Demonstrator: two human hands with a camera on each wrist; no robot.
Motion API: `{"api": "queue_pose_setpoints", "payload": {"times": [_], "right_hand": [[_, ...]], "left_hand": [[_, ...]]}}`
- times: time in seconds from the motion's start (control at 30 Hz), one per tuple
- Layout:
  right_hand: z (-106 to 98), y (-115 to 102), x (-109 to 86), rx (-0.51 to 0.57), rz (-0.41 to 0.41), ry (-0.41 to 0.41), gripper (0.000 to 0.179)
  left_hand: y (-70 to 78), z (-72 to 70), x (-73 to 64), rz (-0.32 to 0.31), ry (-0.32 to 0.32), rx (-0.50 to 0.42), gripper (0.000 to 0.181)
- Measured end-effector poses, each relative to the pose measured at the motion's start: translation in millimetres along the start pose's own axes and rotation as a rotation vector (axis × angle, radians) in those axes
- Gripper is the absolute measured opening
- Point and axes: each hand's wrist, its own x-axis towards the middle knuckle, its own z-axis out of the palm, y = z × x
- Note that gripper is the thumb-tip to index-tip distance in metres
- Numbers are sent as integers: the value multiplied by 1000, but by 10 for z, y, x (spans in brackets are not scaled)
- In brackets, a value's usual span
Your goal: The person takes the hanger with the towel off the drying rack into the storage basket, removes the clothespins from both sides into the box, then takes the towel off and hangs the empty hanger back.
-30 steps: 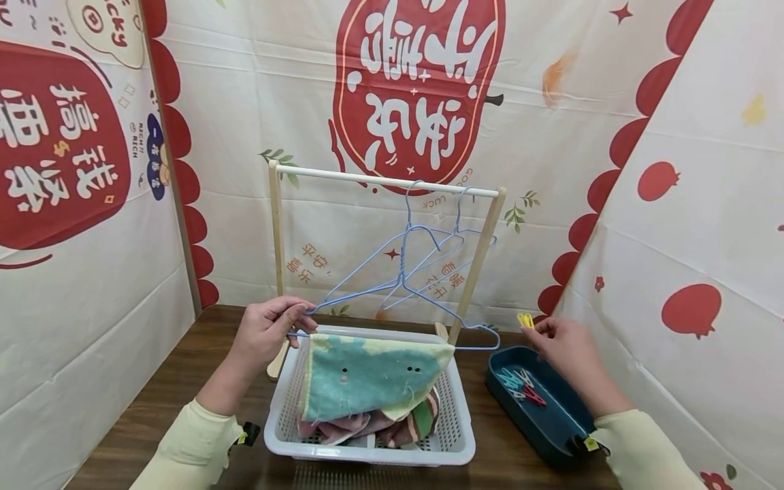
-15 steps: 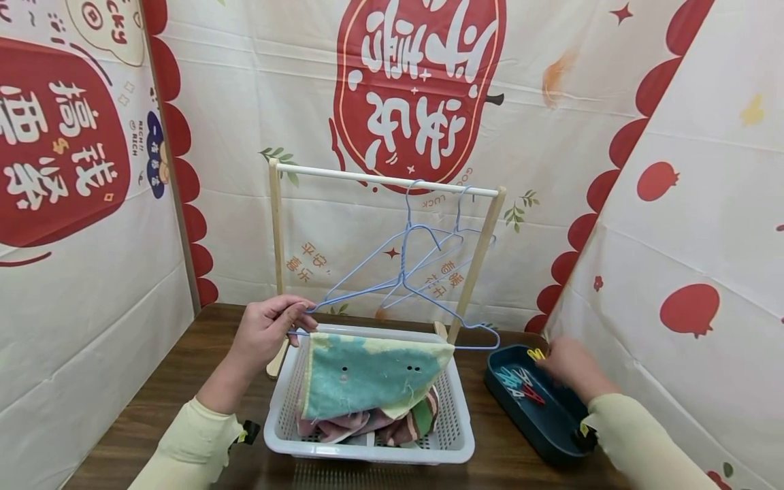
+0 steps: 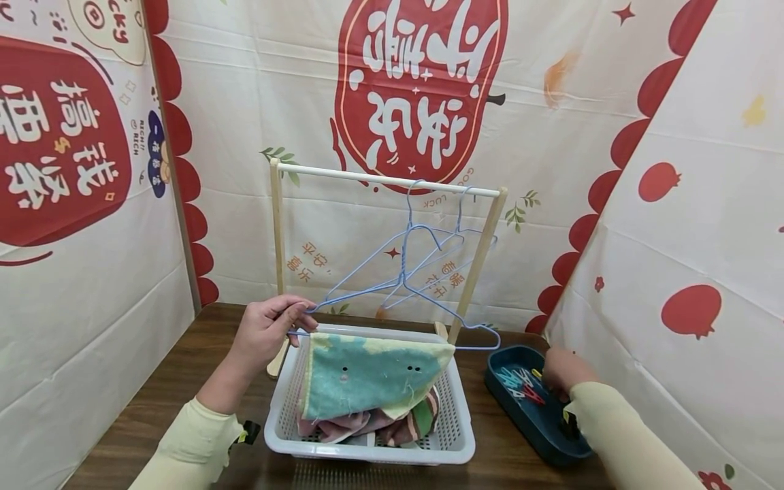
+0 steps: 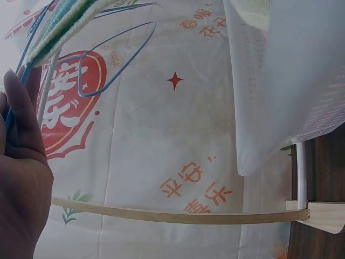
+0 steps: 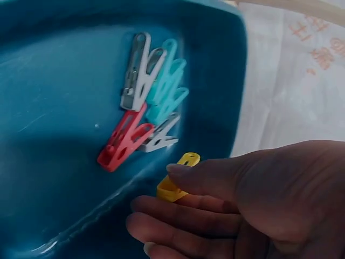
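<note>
My left hand (image 3: 269, 333) grips one end of a blue wire hanger (image 3: 478, 348). A teal and pale yellow towel (image 3: 373, 374) is draped over the hanger's lower bar, above a white basket (image 3: 278, 415). In the left wrist view the fingers (image 4: 24, 102) lie along the blue wire. Low inside the dark teal box (image 3: 520, 425) on the right, my right hand (image 3: 569, 374) pinches a yellow clothespin (image 5: 168, 191) between thumb and fingers. Beside it on the box floor lie a red clothespin (image 5: 121, 145) and several white, grey and turquoise clothespins (image 5: 167, 81).
Behind the basket stands a wooden rack (image 3: 277, 231) with a white rail (image 3: 355, 175), and two more blue hangers (image 3: 459, 218) hang at its right end. Pink and striped cloths (image 3: 343, 429) lie in the basket. Printed fabric walls enclose the brown table (image 3: 177, 381).
The right hand has moved down into the box with the yellow clothespin, from above its far edge. The left hand, hanger and towel have stayed put.
</note>
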Motion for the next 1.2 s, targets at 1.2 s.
{"api": "queue_pose_setpoints", "payload": {"times": [1.2], "right_hand": [[264,82,50,-190,-101,32,19]], "left_hand": [[18,-11,-2,21,2,4,16]]}}
